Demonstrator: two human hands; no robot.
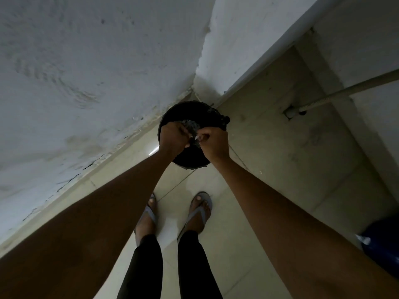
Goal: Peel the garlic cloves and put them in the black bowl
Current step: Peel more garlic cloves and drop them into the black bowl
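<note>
Pale tiled floor (259, 190) beneath rough wall (86, 61)

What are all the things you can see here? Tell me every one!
black bowl: one, black, on the floor in the wall corner, under both hands
garlic clove: one small pale piece, pinched in the right hand; too small to be sure
wall: white, rough, left side
floor: pale tiles
pipe: one, whitish, upper right
blue thing: one, right edge, cut off
flip-flops: two, grey, on the feet
legs: two, black trousers
left hand: fingers curled over the bowl
right hand: fingers curled, pinching
</note>
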